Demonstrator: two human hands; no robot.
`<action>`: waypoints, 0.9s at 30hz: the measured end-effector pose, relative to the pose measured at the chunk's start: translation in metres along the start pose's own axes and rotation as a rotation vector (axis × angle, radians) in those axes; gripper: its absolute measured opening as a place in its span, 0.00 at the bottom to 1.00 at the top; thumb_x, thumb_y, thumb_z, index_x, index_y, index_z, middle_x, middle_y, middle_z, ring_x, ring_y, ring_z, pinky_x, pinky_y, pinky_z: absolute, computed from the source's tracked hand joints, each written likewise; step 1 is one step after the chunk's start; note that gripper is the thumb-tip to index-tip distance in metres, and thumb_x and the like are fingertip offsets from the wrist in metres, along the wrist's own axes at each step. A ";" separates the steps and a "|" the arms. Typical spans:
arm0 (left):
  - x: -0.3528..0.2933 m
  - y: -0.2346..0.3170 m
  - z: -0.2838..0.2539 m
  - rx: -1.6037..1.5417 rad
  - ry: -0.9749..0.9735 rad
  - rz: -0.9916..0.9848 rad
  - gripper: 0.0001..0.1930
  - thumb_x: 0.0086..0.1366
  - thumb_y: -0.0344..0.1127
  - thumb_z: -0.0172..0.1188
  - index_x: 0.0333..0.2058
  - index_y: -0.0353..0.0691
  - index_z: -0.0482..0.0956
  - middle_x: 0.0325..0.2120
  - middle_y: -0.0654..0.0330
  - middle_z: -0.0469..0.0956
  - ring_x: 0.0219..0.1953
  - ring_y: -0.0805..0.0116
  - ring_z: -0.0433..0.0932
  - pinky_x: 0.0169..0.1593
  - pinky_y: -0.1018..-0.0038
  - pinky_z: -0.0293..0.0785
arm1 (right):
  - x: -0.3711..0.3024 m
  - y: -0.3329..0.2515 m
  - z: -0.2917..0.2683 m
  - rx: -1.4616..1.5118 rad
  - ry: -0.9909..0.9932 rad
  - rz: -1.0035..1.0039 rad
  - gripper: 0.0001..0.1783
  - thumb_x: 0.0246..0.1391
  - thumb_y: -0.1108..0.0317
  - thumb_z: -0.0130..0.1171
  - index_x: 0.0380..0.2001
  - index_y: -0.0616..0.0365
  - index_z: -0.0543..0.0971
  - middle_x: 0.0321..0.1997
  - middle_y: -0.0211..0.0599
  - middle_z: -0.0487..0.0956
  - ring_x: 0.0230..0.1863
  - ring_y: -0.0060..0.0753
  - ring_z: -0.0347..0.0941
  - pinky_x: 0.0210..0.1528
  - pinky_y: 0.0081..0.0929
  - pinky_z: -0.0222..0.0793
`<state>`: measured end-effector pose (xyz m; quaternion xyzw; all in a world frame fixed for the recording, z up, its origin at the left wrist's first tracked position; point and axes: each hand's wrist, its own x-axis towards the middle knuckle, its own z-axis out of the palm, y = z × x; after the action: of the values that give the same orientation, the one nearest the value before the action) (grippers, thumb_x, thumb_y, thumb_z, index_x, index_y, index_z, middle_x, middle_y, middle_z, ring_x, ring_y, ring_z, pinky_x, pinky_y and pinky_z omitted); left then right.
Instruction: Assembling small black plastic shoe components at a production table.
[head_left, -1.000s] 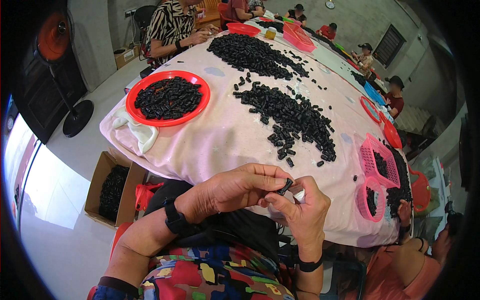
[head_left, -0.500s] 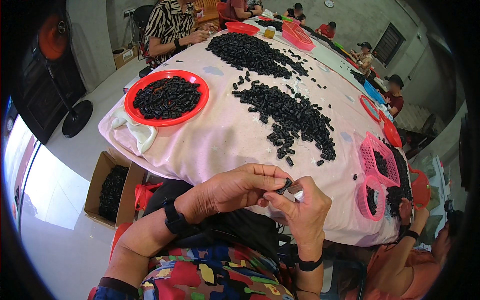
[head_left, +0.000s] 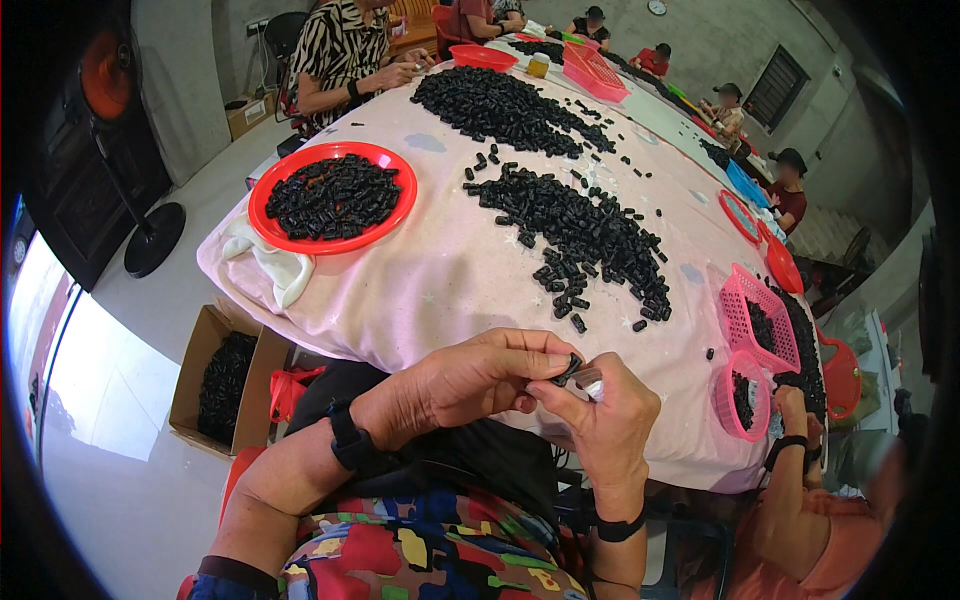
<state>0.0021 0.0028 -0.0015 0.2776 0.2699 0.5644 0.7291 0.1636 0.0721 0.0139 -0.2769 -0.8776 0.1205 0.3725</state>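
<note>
- A small black piece (head_left: 568, 366) sits up at the fingertips, just above the near edge of the table, between the person's two hands.
- The left hand (head_left: 480, 377) has it pinched between thumb and fingers.
- The right hand (head_left: 615, 412) is clamped on a small pale, partly see-through item (head_left: 594, 388), right beside the black piece; I can't tell whether the two touch.
- Beyond the hands, a loose heap of black pieces (head_left: 585, 230) spreads over the pink tablecloth (head_left: 400, 300), with a bigger heap (head_left: 490, 105) behind it.
- Over to the left, a round red tray (head_left: 408, 205) holds more.
- On the right, a co-worker (head_left: 795, 535) leans in near two pink baskets (head_left: 787, 350).
</note>
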 end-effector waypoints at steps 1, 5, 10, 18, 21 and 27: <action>0.000 0.000 0.000 0.000 0.010 0.000 0.12 0.65 0.39 0.57 0.43 0.40 0.75 0.30 0.70 0.74 0.28 0.84 0.67 0.33 0.84 0.63 | 0.000 0.000 0.001 0.021 0.029 0.007 0.26 0.34 0.48 0.73 0.20 0.59 0.74 0.17 0.39 0.75 0.19 0.40 0.73 0.20 0.29 0.66; 0.000 -0.002 0.001 -0.014 -0.021 0.015 0.12 0.65 0.39 0.57 0.43 0.40 0.75 0.30 0.70 0.74 0.28 0.84 0.68 0.33 0.84 0.62 | 0.000 0.000 -0.001 -0.003 0.022 -0.009 0.26 0.35 0.48 0.73 0.20 0.59 0.74 0.17 0.39 0.75 0.19 0.39 0.73 0.20 0.29 0.66; 0.000 -0.001 0.002 -0.005 0.003 0.015 0.11 0.65 0.39 0.57 0.42 0.40 0.75 0.30 0.70 0.74 0.28 0.84 0.68 0.33 0.84 0.63 | -0.001 -0.001 0.001 0.092 -0.040 0.049 0.28 0.39 0.46 0.71 0.21 0.62 0.73 0.16 0.40 0.74 0.17 0.36 0.72 0.21 0.27 0.66; 0.000 -0.002 0.000 0.000 0.007 0.018 0.12 0.65 0.39 0.57 0.43 0.40 0.75 0.30 0.70 0.74 0.28 0.84 0.68 0.33 0.84 0.64 | -0.001 -0.001 0.000 0.040 -0.068 0.048 0.27 0.39 0.48 0.72 0.21 0.62 0.73 0.16 0.41 0.75 0.18 0.35 0.72 0.22 0.26 0.66; 0.000 -0.001 0.000 -0.004 0.009 0.014 0.12 0.65 0.39 0.57 0.43 0.40 0.75 0.30 0.70 0.74 0.29 0.83 0.69 0.33 0.83 0.64 | -0.002 0.002 -0.003 0.163 -0.066 0.044 0.23 0.40 0.53 0.72 0.22 0.61 0.74 0.16 0.37 0.75 0.17 0.30 0.72 0.22 0.24 0.66; 0.001 -0.003 -0.006 -0.040 -0.053 -0.015 0.13 0.66 0.41 0.56 0.44 0.40 0.75 0.30 0.69 0.74 0.31 0.81 0.70 0.34 0.82 0.64 | 0.004 -0.008 -0.016 0.466 0.016 0.131 0.09 0.48 0.73 0.63 0.35 0.62 0.78 0.20 0.31 0.77 0.20 0.17 0.70 0.24 0.16 0.66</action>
<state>-0.0003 0.0042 -0.0080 0.2760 0.2413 0.5564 0.7457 0.1696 0.0678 0.0305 -0.2406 -0.8034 0.3413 0.4244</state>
